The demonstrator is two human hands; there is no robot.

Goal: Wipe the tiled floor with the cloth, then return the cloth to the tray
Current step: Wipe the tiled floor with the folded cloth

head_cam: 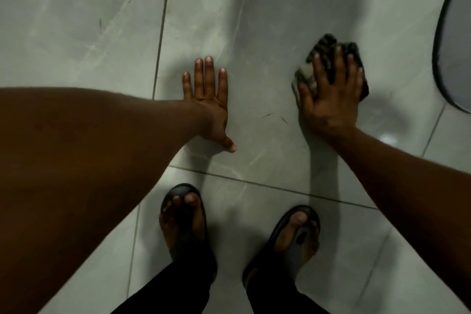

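Observation:
A dark striped cloth (pixel 324 48) lies bunched on the glossy grey tiled floor (pixel 267 33), right of centre. My right hand (pixel 331 97) presses flat on top of it, fingers spread over the fabric, covering most of it. My left hand (pixel 209 102) rests palm down on the bare tile to the left of the cloth, fingers together and thumb out, holding nothing. A grey tray with a dark rim (pixel 437 58) shows partly at the right edge, a short way right of the cloth.
My two feet in dark slippers (pixel 183 222) (pixel 293 239) stand on the tiles below the hands. Dark grout lines (pixel 161 33) cross the floor. A few thin dark specks (pixel 275 117) lie between my hands.

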